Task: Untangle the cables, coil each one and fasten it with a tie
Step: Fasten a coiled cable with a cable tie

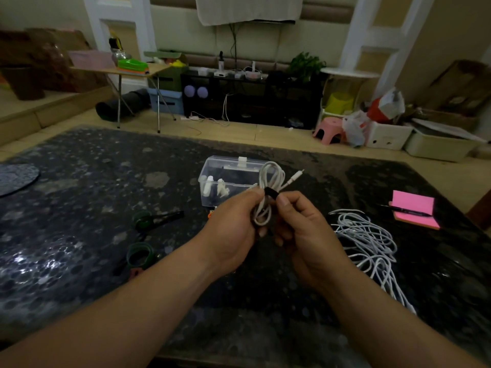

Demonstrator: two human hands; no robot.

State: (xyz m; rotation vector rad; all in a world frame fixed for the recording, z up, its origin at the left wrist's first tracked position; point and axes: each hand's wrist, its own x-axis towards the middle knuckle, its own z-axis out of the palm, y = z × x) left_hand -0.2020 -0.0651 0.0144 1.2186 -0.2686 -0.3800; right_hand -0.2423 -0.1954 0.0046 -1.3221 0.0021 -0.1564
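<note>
A coiled white cable [269, 179] is held up over the dark table [79, 195], its plug end sticking out to the right. A black tie [271, 193] wraps round the coil's middle. My left hand [233, 227] grips the coil from the left, fingers curled round its lower loops. The thumb and fingers of my right hand [300, 229] pinch the tie from the right. A tangled heap of white cables [366, 240] lies on the table to the right of my hands.
A clear plastic box [225, 181] with small white parts stands just behind the hands. Two green tie rolls [143, 220] [139, 257] lie to the left. A pink sticky-note pad [414, 212] with a black pen [406, 210] sits at the right.
</note>
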